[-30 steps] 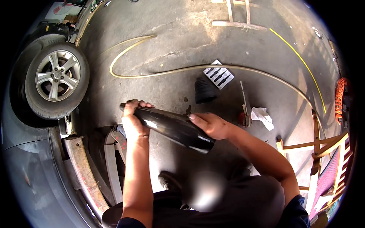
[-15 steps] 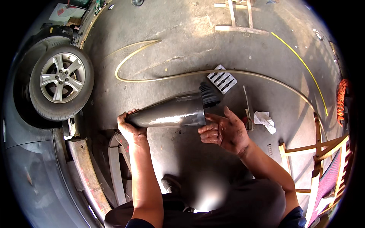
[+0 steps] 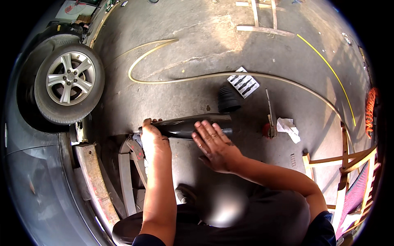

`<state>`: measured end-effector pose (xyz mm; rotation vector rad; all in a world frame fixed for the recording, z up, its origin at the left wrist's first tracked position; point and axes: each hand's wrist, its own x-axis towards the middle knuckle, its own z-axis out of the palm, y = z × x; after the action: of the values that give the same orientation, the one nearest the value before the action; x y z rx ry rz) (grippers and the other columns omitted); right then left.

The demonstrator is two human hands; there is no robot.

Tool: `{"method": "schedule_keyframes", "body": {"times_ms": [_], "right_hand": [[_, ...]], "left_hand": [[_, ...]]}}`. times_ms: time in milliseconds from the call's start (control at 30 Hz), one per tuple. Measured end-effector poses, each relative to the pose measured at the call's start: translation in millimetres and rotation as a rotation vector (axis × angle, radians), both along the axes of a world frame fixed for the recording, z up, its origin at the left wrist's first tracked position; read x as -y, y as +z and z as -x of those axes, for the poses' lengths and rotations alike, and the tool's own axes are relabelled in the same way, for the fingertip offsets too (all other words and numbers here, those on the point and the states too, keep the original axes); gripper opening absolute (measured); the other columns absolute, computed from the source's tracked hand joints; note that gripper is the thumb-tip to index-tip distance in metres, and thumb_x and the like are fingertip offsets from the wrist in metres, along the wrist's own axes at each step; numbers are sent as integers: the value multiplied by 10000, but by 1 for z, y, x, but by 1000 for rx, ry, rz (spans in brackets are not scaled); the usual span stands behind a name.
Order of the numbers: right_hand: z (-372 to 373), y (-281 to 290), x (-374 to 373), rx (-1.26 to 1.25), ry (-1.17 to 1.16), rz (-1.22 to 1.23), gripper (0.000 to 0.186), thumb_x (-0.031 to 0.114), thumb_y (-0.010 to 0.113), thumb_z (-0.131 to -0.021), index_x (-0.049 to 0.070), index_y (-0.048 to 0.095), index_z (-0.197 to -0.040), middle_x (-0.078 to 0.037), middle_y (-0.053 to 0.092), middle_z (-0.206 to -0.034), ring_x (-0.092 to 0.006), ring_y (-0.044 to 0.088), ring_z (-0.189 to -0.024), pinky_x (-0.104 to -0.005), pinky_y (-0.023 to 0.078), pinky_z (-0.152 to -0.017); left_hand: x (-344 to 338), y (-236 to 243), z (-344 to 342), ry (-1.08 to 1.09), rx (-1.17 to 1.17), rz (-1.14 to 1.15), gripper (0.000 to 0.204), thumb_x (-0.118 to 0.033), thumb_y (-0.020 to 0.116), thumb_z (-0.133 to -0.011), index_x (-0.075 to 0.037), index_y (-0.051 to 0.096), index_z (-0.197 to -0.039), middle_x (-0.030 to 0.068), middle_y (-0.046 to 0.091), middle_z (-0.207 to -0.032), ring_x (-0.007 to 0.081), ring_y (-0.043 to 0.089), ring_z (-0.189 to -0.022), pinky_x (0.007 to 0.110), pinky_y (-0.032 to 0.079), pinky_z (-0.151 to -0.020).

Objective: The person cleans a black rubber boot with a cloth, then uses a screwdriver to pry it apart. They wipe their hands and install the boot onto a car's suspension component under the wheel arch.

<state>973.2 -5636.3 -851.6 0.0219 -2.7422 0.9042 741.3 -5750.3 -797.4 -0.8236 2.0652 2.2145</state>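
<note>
The black cone [image 3: 186, 126] had dropped from mid-air to lie near the concrete floor [image 3: 197, 53], by the ribbed rubber boot [image 3: 228, 99]. The left hand [image 3: 154, 137] gripped its narrow end; the right hand [image 3: 213, 143] pressed flat, fingers spread. Fitting looked unfinished.

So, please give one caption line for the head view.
Both hands, left hand and right hand, on a black cone-shaped tube.
</note>
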Motion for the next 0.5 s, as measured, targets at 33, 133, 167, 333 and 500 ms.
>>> {"method": "schedule_keyframes", "body": {"times_ms": [33, 133, 167, 333, 500], "right_hand": [[0, 0, 9, -24, 43, -21, 796, 410, 610, -1018, 2, 393, -1665, -226, 276, -1776, -385, 208, -1670, -530, 101, -1363], [4, -3, 20, -79, 8, -335, 691, 343, 500, -1042, 7, 444, -1643, -191, 311, -1776, -339, 263, -1659, -526, 125, -1360], [5, -7, 19, -100, -3, -423, 671, 326, 472, -1048, 9, 454, -1638, -185, 323, -1772, -331, 275, -1656, -527, 128, -1360], [-32, -21, -16, -119, 40, -474, 611, 239, 432, -1062, 53, 468, -1643, -157, 369, -1758, -318, 311, -1644, -519, 157, -1353], [-32, -21, -29, 12, -73, -325, 662, 238, 513, -1012, 18, 462, -1634, -209, 365, -1746, -349, 307, -1643, -519, 163, -1351]], "left_hand": [[-2, -10, -5, 14, 40, 13, 141, -167, 664, -981, -45, 597, -1006, 82, 669, -901, 253, 684, -782, 417, 571, -770], [-9, -27, -20, 17, 209, 54, 147, -169, 670, -991, -44, 601, -1021, 89, 672, -916, 270, 699, -782, 430, 575, -746], [-15, -26, -24, 25, 274, 53, 147, -172, 665, -998, -44, 599, -1027, 90, 671, -922, 276, 701, -785, 431, 577, -746], [51, -43, 11, 58, 206, -38, 149, -237, 603, -995, -94, 591, -958, 77, 681, -882, 260, 699, -750, 399, 577, -632], [49, -30, 22, -2, 299, 27, 162, -267, 548, -975, -141, 582, -880, 61, 721, -869, 177, 626, -566, 277, 313, -347]]}}
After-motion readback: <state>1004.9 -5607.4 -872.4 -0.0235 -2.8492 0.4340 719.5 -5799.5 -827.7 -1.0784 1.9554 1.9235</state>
